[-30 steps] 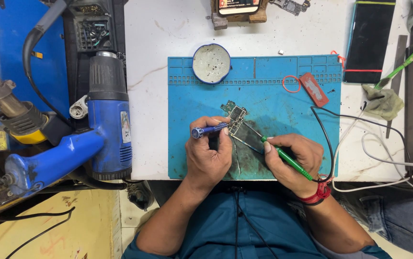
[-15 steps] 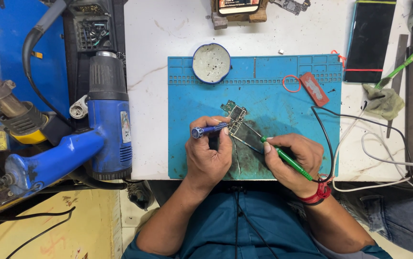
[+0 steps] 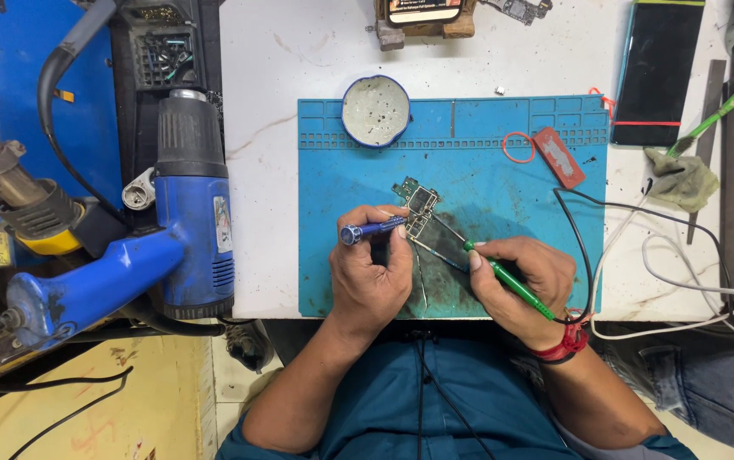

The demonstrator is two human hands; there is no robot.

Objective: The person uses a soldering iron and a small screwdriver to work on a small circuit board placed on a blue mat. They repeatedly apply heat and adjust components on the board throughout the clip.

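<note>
Circuit board [image 3: 422,220], small and green with metal shields, lies on the blue work mat [image 3: 333,170] near its middle, just in front of both hands. Left hand [image 3: 371,277] has its fingers curled and pinched around a blue-handled screwdriver [image 3: 371,229], which lies across the fingertips and points right, its tip at the board's left edge. Right hand [image 3: 520,281] grips a green soldering iron [image 3: 507,279] like a pen, fingers pressed together on it, its tip reaching the board from the right. A round tin [image 3: 375,111] sits at the mat's top edge. A blue heat gun [image 3: 192,213] rests to the left of the mat, and a dark phone [image 3: 656,72] lies at the upper right.
</note>
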